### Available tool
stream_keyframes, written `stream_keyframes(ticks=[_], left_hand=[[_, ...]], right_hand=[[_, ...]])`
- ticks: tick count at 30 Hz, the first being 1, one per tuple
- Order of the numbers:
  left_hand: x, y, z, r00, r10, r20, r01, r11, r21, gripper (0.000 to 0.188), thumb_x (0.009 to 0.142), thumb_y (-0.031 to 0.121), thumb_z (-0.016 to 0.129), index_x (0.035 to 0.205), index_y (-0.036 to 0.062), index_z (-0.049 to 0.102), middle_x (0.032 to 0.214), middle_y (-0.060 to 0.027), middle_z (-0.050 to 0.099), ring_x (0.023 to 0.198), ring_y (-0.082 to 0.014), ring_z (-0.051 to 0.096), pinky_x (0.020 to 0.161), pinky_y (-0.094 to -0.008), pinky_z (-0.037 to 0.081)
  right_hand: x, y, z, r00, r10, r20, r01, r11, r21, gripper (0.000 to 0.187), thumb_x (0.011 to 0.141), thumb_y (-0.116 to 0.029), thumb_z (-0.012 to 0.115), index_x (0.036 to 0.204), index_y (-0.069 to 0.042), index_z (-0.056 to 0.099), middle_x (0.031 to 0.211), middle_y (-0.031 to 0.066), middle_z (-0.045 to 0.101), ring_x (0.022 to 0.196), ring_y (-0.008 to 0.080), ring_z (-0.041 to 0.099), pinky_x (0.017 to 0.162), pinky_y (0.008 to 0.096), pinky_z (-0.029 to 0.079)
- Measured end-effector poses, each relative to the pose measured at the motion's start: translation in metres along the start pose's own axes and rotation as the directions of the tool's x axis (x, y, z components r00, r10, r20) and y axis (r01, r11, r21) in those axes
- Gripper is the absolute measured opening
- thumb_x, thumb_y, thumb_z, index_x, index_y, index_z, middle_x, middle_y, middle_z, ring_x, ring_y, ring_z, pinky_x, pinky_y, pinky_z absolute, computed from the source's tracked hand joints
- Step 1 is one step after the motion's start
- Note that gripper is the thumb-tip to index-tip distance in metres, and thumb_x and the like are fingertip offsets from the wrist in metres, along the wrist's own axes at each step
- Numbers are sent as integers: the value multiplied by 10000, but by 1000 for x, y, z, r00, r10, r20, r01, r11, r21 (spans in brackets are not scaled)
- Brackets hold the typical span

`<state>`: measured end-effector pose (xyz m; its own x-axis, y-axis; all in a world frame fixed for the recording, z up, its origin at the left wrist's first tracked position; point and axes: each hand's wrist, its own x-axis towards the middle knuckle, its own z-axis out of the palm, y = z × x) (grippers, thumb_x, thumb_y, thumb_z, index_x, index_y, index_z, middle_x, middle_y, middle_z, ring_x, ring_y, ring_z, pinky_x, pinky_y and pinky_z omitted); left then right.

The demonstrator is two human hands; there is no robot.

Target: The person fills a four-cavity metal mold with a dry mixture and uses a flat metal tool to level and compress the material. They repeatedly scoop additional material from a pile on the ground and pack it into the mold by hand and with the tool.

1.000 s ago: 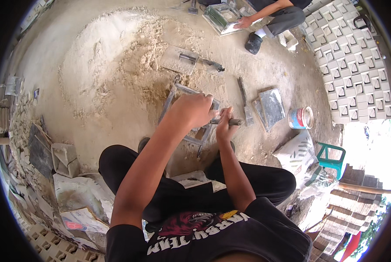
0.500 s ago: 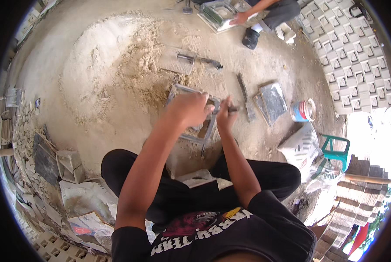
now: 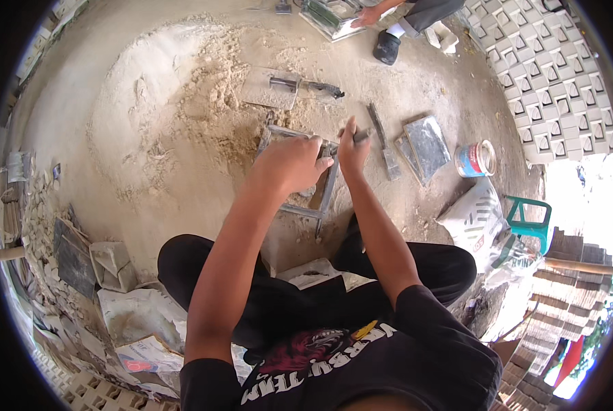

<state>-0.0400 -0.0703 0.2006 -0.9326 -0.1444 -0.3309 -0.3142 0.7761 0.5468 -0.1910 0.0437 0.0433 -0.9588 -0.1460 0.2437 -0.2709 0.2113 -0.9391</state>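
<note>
A rectangular grey metal mould frame (image 3: 327, 195) lies on the floor in front of my crossed legs. My left hand (image 3: 289, 164) is over its middle, fingers curled down and thumb toward the right side; what they grip inside the frame is hidden. Just beyond the frame's right side, my right hand (image 3: 354, 154) is closed around a short dark tool handle (image 3: 362, 135). The tool's working end cannot be made out. Sandy powder (image 3: 217, 116) is heaped beyond and to the left of the frame.
Beyond the frame lies a flat float trowel (image 3: 269, 89). To the right are a narrow scraper (image 3: 390, 161), dark plates (image 3: 426, 147), a tub (image 3: 476, 159), a white sack (image 3: 472, 219) and a green stool (image 3: 529, 222). A co-worker's hand (image 3: 368, 16) is at another mould (image 3: 328, 19). Patterned blocks (image 3: 553, 82) are stacked at right.
My right hand has turned slightly with the dark handle, its thumb side now raised. My left hand stays over the frame. The whole view has shifted a little.
</note>
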Motion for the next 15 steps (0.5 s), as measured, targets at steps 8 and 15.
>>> stream_keyframes(ticks=[8,15], left_hand=[[-14,-2,-6,998,14,-55,-16,999,-33,531,961,390,531,1268,-44,535,1215,-238,611,1154,-357,582,977,-433,469],[-11,-8,-17,1000,-23,5,23,996,-81,589,967,409,528,1330,-54,499,1316,-236,558,1212,-353,549,1012,-425,449]], right_hand=[[9,-8,10,997,-27,66,30,998,-50,487,1019,-253,511,599,-19,431,511,-7,369,522,81,325,466,351,268],[16,-10,2,998,56,3,-56,998,-17,500,1022,-247,505,583,-19,437,505,-21,348,513,67,305,456,346,231]])
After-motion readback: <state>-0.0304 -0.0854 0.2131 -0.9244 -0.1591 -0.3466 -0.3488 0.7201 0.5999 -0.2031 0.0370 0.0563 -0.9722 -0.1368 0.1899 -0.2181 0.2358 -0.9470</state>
